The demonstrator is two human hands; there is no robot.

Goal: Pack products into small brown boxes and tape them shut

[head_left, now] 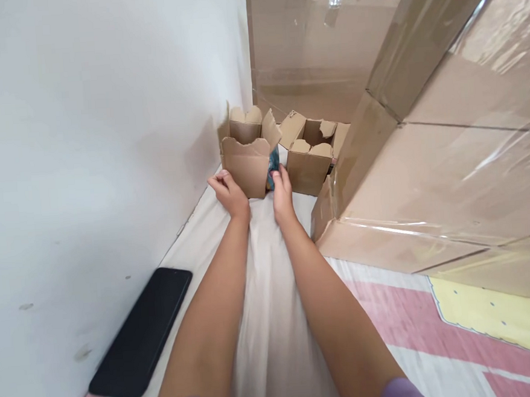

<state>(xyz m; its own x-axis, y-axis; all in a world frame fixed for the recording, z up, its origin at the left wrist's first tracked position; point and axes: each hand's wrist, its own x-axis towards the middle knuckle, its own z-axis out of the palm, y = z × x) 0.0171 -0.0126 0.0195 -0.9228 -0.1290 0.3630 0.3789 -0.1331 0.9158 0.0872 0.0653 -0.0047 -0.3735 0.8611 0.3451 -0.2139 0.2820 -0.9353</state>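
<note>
A small brown cardboard box (246, 163) with torn, raised top flaps stands on the pale sheet against the wall. My left hand (229, 194), its fingers curled, is at the box's lower left side. My right hand (283, 192) lies along its right side, fingers close together and thumb inward, so the box is held between both hands. A blue printed surface (273, 161) shows between the box and my right fingers; whether it is part of the box I cannot tell. Just right of it is a second open cardboard box (310, 168).
A black phone (142, 334) lies near the white wall (84, 144) on the left. Large taped cardboard boxes (449, 179) fill the right side. Another tall cardboard panel (318, 49) stands behind. Pink, white and yellow patterned fabric (404, 310) spreads at lower right.
</note>
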